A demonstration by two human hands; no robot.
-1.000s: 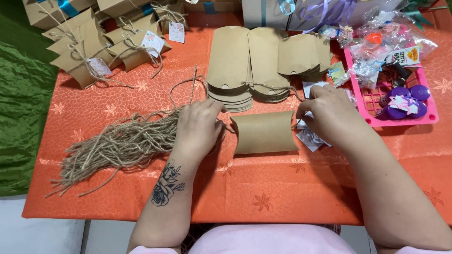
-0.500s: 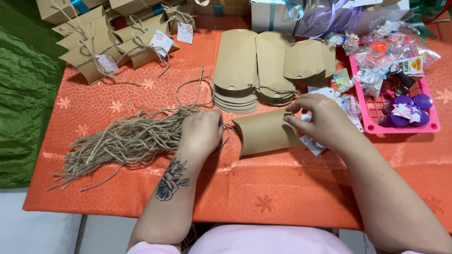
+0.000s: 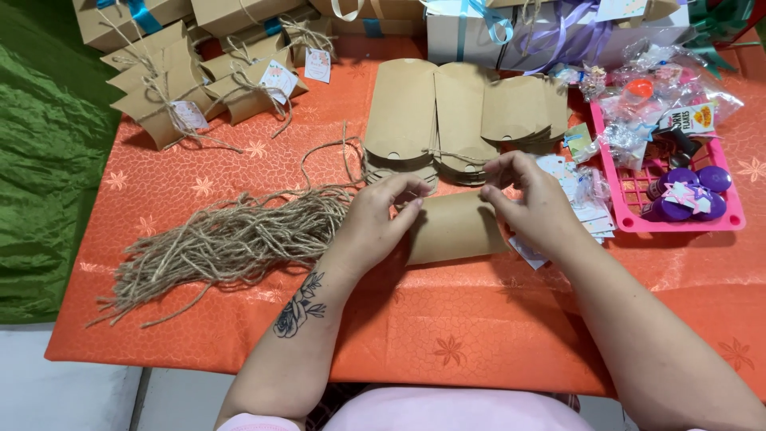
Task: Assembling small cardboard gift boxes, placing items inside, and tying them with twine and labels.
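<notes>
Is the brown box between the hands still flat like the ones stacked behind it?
No, puffed up. The box bulges into a pillow shape between the left hand and right hand, unlike the flat stack.

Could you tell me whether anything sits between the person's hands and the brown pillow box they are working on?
Nothing visible does. The left hand and right hand both rest directly on the pillow box, fingers at its upper edge. The twine bundle lies to the left, apart from it.
</notes>
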